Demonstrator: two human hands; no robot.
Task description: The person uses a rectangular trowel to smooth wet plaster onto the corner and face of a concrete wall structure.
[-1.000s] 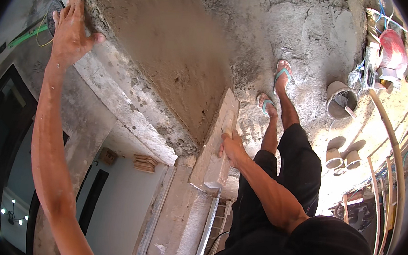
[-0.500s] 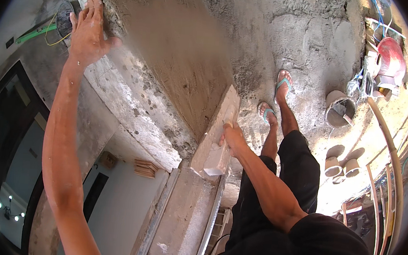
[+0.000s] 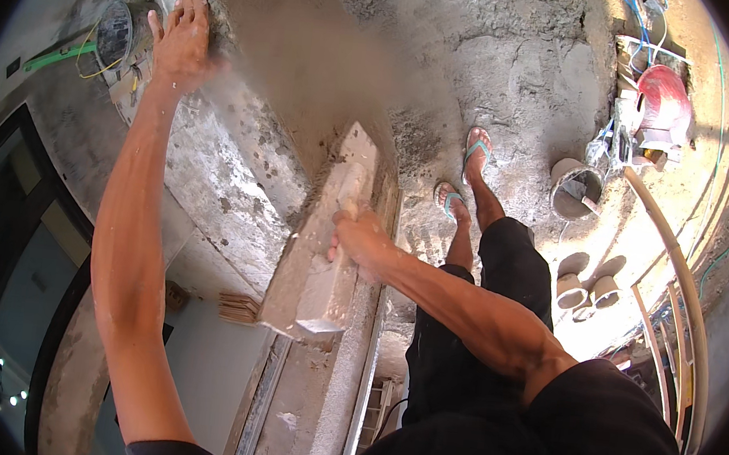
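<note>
My left hand (image 3: 181, 48) rests with fingers stretched out on the pale, rough edge of a plastered wall or column (image 3: 245, 161). Its thumb points toward the grey-brown face and is blurred. Lower down, my right hand (image 3: 361, 241) is wrapped round the handle of a plastering float (image 3: 292, 284). This float is a long board crusted with dried plaster, lying slantwise against the lower end of the plastered face (image 3: 264, 37). The board hides the side that meets the surface. Part of the plaster above it is smeared by a blurred patch.
A concrete ledge (image 3: 292, 412) with metal edging runs below the float. My sandalled feet (image 3: 477, 155) stand on rough grey ground. To the right are a mortar bucket (image 3: 572, 194), two smaller pots (image 3: 605, 292), a red container (image 3: 663, 102) and a curved pole (image 3: 671, 237). A dark basin (image 3: 114, 32) sits far left.
My right hand has drawn the float left across the lower plastered face, turning it slightly. My left hand stays spread on the wall's edge. The whole view has shifted a little.
</note>
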